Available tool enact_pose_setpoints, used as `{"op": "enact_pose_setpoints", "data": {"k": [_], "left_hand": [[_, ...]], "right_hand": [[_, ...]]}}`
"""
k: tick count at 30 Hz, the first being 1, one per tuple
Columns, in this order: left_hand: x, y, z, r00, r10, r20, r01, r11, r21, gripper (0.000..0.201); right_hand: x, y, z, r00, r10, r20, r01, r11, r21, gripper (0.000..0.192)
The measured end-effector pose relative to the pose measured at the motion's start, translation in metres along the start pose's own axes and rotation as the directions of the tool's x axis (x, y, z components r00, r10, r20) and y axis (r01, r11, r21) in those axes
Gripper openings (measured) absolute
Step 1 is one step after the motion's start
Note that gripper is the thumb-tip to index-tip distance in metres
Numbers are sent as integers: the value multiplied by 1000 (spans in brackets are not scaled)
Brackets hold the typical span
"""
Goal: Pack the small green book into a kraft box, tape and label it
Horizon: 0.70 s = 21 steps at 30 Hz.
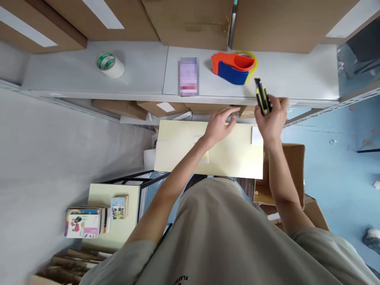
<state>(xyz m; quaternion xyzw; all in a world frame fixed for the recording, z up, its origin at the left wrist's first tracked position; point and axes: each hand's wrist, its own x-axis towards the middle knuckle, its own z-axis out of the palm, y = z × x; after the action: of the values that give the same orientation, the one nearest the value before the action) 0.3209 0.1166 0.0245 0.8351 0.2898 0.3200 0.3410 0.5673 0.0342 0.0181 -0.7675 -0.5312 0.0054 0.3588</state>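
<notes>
Two hands at the pale box's [228,158] far edge, right hand [271,118] gripping a yellow cutter [262,98].

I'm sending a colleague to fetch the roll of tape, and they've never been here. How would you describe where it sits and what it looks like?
Look at the long grey shelf running below the row of cardboard boxes. The roll of tape lies alone toward its left end, far from the orange and blue tape dispenser on the right. It is a pale roll with a green and white core, the only plain round roll there.
</notes>
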Motion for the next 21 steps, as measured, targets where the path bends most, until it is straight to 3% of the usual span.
{"op": "enact_pose_setpoints", "data": {"k": [4,8,11,14,15,16,17,18,19,20,21], "left_hand": [[67,30,10,991,126,-38,-124,991,45,41],[86,37,27,995,100,-15,-99,995,29,42],[55,10,39,1000,-15,14,16,999,-39,40],[-24,-44,40,969,-248,16,248,965,-84,41],[-58,-62,37,928,-372,11,372,925,-81,41],[-93,-79,33,847,-531,13,531,845,-59,41],[-127,-94,28,713,-701,6,701,713,-15,40],[-159,-106,23,545,-838,-6,837,544,49,39],[-188,-115,19,448,-894,-23,892,445,79,41],[-211,-122,16,386,-922,-29,920,382,91,43],[-229,-128,14,338,-941,-26,937,334,100,45]], "right_hand": [[78,31,9,997,76,12,-75,993,-94,48],[135,42,24,972,233,38,-221,953,-206,49],[139,48,30,966,258,-10,-252,935,-250,54],[87,44,47,973,106,-203,-130,986,-107,39],[57,39,57,975,46,-217,-53,998,-23,35],[22,30,69,984,29,-174,-17,997,69,34],[-15,20,84,997,51,-61,-41,987,152,33],[-54,8,99,987,101,124,-126,969,215,30],[-90,-5,116,927,158,340,-247,940,236,29],[-123,-17,133,810,217,545,-380,902,206,27],[-151,-29,149,647,288,706,-508,853,117,26]]}}
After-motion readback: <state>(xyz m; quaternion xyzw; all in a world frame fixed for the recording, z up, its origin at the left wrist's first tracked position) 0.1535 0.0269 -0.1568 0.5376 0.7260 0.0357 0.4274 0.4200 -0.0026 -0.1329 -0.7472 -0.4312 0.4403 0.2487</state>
